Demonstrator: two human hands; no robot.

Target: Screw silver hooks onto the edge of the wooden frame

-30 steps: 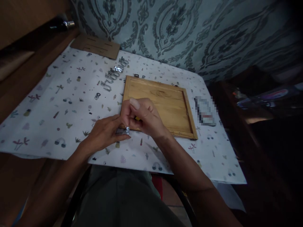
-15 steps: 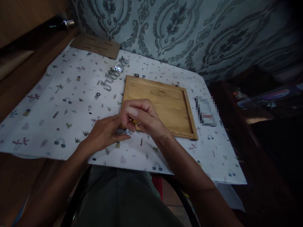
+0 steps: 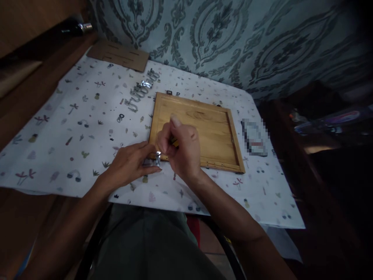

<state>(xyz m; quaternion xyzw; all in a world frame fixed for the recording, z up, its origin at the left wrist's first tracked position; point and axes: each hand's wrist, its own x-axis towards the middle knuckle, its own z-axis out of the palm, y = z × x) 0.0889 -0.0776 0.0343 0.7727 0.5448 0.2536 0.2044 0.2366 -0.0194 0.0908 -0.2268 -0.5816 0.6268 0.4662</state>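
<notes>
At the near left corner of the wooden tray (image 3: 208, 130), left hand (image 3: 131, 163) pinching a silver metal clip (image 3: 158, 158), right hand (image 3: 183, 149) curled round a mostly hidden yellow tool (image 3: 174, 142), metal fittings (image 3: 146, 84) beyond the tray's left edge

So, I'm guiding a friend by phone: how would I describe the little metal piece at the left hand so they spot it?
On the white printed tablecloth, find the near left corner of the wooden tray. There, the left hand has a small shiny metal piece between thumb and fingers. Other silver pieces lie in a row farther back; only this one is between fingers.
</notes>
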